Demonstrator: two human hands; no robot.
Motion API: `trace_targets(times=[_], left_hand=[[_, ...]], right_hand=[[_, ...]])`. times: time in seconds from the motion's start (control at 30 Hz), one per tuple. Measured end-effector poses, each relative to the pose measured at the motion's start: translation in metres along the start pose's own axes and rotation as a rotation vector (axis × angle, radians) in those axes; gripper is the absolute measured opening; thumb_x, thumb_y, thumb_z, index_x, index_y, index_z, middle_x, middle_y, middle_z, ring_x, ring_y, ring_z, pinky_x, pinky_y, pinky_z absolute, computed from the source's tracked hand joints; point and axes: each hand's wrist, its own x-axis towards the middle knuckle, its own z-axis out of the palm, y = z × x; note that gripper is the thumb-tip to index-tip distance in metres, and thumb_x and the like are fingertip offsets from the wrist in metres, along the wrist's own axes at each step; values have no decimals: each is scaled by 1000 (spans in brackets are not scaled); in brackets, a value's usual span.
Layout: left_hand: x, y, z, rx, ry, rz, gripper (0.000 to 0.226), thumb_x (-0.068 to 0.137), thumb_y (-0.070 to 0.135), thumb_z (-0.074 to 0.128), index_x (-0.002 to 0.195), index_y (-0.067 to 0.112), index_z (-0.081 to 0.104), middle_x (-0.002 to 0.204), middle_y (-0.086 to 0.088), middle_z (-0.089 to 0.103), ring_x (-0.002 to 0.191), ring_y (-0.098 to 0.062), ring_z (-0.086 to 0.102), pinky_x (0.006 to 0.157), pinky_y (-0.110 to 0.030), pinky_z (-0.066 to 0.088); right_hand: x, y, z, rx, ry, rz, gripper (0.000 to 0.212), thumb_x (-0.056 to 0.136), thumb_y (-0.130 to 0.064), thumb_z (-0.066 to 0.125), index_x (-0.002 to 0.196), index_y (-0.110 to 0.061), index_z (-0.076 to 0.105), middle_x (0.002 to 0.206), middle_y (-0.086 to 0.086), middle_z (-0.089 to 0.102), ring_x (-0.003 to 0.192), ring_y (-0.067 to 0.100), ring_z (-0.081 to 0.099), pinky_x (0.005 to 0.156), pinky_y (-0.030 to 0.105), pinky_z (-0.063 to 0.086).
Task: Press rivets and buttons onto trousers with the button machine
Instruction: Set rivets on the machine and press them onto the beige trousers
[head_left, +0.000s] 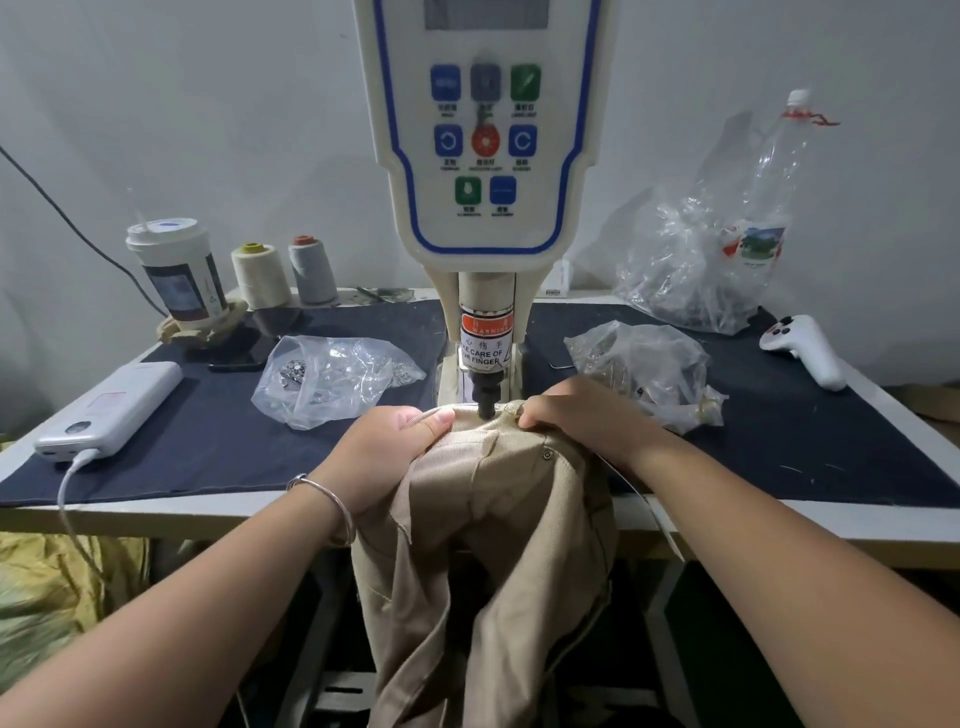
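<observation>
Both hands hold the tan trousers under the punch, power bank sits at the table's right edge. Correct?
Not quite. The head view shows the power bank at the table's left edge. The left hand and right hand do hold the tan trousers under the punch.

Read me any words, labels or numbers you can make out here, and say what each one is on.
"WARNING": orange band of the warning sticker on the button machine head.
"KE CARE OF" / "UR FINGER": same sticker, left edge wrapped out of sight, Chinese characters above.
Control panel buttons: captions too blurred.
Cup, bottle label, power bank: print unreadable.
</observation>
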Motion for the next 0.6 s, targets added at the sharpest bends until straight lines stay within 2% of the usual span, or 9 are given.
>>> trace_targets(times=[0.07,0.13,0.17,0.2,0.27,0.3,0.37,0.5,0.6], left_hand=[[1,-1,2,-17,19,24,51,94,47,56,59,16,36,57,0,35,50,-9,30,47,-21,26],[3,-1,4,-28,26,38,51,94,47,57,60,14,38,57,-1,34,50,-10,30,46,-21,26],[4,-1,5,-41,24,40,51,94,46,58,60,13,39,57,-2,34,51,-11,30,46,-21,25],[5,-2,5,-57,21,39,51,94,46,58,60,13,39,58,-3,34,52,-12,30,47,-21,25],[6,-5,6,-77,25,40,51,94,43,59,59,13,38,57,-3,31,53,-13,28,48,-24,24],[5,-7,7,-75,32,44,50,94,41,59,58,13,38,57,-3,31,54,-13,28,50,-26,25],[4,-10,11,-76,48,55,46,94,34,58,58,12,41,57,-3,32,54,-12,28,53,-29,26],[-1,-11,15,-110,66,86,40,84,38,52,56,13,38,57,-1,31,53,-10,27,51,-28,25],[-3,-11,15,-133,56,122,43,90,32,51,55,15,34,58,-2,30,55,-11,27,54,-31,25]], right_hand=[[2,2,2,-12,-1,-5,24,80,-23,61,63,-8,54,62,13,46,59,15,41,56,23,34],[5,6,3,4,29,-8,21,85,-17,59,71,-2,61,64,14,56,61,20,51,57,23,39],[6,8,4,47,27,-10,18,87,-14,57,79,0,65,69,16,61,66,24,57,62,27,42],[5,10,7,-9,17,-62,17,88,-13,56,84,-1,67,71,15,62,69,25,58,65,32,42],[4,9,14,-124,48,-69,22,82,-26,54,64,-15,60,57,5,51,57,19,47,59,35,37],[5,12,15,-172,89,-85,28,76,-34,51,52,-19,47,51,0,40,53,17,38,56,36,32],[7,18,20,-221,131,-86,35,70,-42,45,49,-18,31,47,-5,28,51,14,28,54,34,27],[4,24,24,-269,153,-127,32,70,-44,39,51,-19,29,48,-7,30,51,12,30,54,32,26],[4,23,18,-223,83,-125,26,81,-28,45,56,-21,39,57,-3,39,57,13,35,61,31,30]])
